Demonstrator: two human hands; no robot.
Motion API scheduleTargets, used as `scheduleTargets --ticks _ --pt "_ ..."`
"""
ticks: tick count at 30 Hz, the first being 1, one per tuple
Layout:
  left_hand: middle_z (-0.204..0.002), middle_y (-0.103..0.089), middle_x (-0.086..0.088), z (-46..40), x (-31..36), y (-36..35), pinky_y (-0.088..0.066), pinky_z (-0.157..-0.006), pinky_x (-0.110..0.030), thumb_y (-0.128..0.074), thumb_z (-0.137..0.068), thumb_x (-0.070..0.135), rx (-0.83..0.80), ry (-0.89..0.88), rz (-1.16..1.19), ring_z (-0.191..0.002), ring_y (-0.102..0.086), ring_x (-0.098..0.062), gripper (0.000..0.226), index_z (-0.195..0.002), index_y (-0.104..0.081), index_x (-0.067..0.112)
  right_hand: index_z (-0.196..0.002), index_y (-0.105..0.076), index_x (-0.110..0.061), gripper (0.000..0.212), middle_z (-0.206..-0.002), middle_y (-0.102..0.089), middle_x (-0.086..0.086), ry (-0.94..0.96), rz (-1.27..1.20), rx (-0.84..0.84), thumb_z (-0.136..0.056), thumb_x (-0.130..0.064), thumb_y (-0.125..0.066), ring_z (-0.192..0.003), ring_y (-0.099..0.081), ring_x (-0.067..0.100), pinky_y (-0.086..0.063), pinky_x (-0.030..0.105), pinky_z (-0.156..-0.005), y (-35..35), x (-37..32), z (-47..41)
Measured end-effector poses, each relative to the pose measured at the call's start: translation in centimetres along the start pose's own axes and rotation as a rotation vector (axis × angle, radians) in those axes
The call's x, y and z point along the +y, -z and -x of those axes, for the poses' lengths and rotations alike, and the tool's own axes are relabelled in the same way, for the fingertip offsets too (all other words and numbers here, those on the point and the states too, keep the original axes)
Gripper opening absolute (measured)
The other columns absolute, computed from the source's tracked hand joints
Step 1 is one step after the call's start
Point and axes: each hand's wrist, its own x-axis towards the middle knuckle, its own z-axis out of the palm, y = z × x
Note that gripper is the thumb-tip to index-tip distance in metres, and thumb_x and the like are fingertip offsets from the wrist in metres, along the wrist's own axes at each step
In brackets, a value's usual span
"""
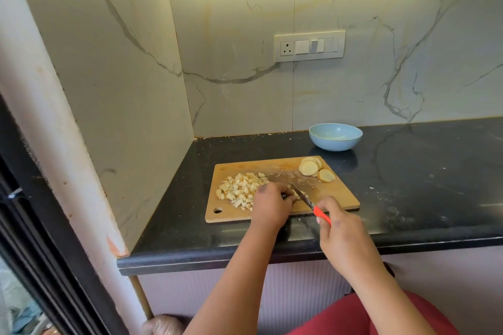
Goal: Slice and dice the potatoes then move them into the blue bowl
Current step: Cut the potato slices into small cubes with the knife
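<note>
Black counter [408,171], marble-look walls [381,84]; left hand [272,205] curls over potato pieces [296,194] on the board [337,193]; right hand [340,228] grips the knife [310,202]; no legible writing.

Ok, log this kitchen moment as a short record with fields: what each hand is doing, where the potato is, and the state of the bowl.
left hand: left hand holds down potato pieces at the blade
right hand: right hand grips the red-handled knife
diced: pile of pale diced potato cubes on the left of the wooden cutting board
uncut: round potato slices at the board's far right corner
bowl: light blue bowl beyond the board, no potato visible inside
surface: black stone countertop
</note>
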Motion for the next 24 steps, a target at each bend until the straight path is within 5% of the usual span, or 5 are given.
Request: scheduleTargets --ticks 6,12,15,24 --pt "-0.100 -0.073 -0.003 -0.1 0.0 0.1 -0.048 -0.082 -0.024 -0.070 -0.089 0.017 0.008 0.007 0.015 -0.095 -0.064 -0.016 0.013 -0.098 -0.076 0.011 -0.103 -0.056 -0.020 0.014 -0.064 -0.049 -0.009 0.019 -0.016 -0.012 -0.092 -0.011 -0.059 -0.052 -0.044 0.004 -0.023 0.014 -0.045 -0.4 0.5 -0.1" --pt "-0.095 -0.073 -0.003 -0.1 -0.1 0.0 -0.050 -0.080 -0.025 -0.069 -0.088 0.015 0.003 0.002 0.010 -0.090 -0.064 -0.017 0.010 -0.094 -0.076 0.011 -0.101 -0.060 -0.018 0.014 -0.067 -0.057 -0.004 0.058 -0.020 -0.001 -0.091 -0.008 -0.059 -0.057 -0.053 0.013 -0.043 0.028 -0.047 -0.7 0.6 -0.1" --pt "-0.093 -0.073 -0.002 -0.1 -0.1 0.0 -0.049 -0.079 -0.025 -0.069 -0.088 0.016 0.002 -0.013 0.000 -0.088 -0.064 -0.016 0.009 -0.093 -0.076 0.012 -0.097 -0.055 -0.021 0.013 -0.069 -0.056 -0.002 0.013 0.050 -0.061 -0.093 -0.008 -0.052 -0.060 -0.054 0.017 -0.046 0.038 -0.051 -0.9 0.1 -0.4" --pt "-0.092 -0.073 0.005 -0.1 -0.5 -0.2 -0.046 -0.085 -0.034 -0.069 -0.088 0.030 0.033 0.002 -0.127 -0.101 -0.053 -0.019 0.011 -0.092 -0.076 0.023 -0.105 -0.056 -0.021 0.026 -0.084 -0.059 0.001 -0.090 0.106 -0.250 -0.090 -0.002 -0.051 -0.072 -0.058 0.018 -0.055 0.038 -0.063 -0.1 -1.8 -2.7"
